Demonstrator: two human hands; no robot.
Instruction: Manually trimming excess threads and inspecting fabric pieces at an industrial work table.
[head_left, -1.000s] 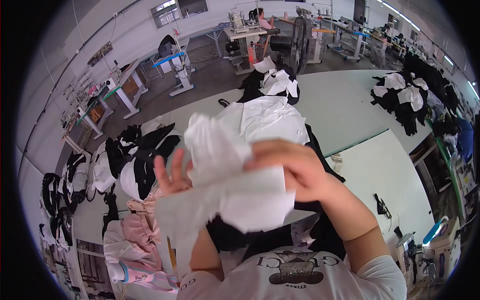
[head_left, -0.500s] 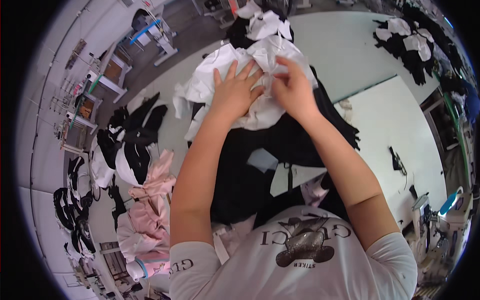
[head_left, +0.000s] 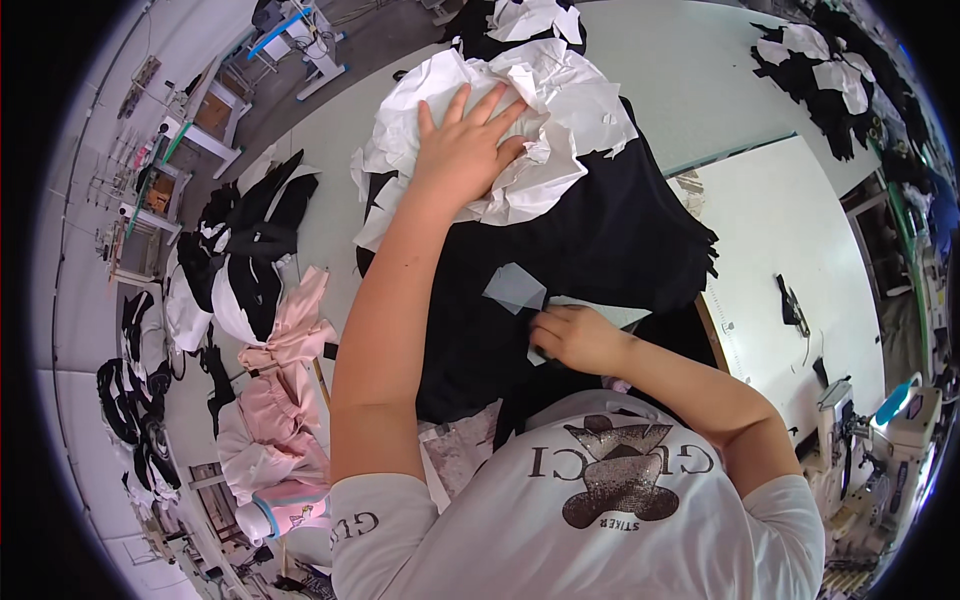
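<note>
My left hand (head_left: 462, 150) lies flat with fingers spread on a heap of crumpled white paper-like sheets (head_left: 560, 95). These sheets rest on the far part of a large piece of black fabric (head_left: 610, 225), whose right edge is ragged. A small pale grey patch (head_left: 515, 288) sits on the black fabric. Just right of that patch, close to my body, my right hand (head_left: 578, 338) is closed with its fingers curled at the near edge of the fabric. Its fingertips are partly hidden, and I cannot make out what is between them.
Pink fabric (head_left: 275, 400) and a pink-and-white bottle (head_left: 285, 512) are at the left, near black-and-white garment pieces (head_left: 250, 240). Black thread snips (head_left: 792, 305) lie on the white board (head_left: 800, 230) at right, beyond which stands a sewing machine (head_left: 905, 425).
My right hand has left the white sheets and come back toward my body, to the near edge of the black fabric. The left hand stays spread on the sheets.
</note>
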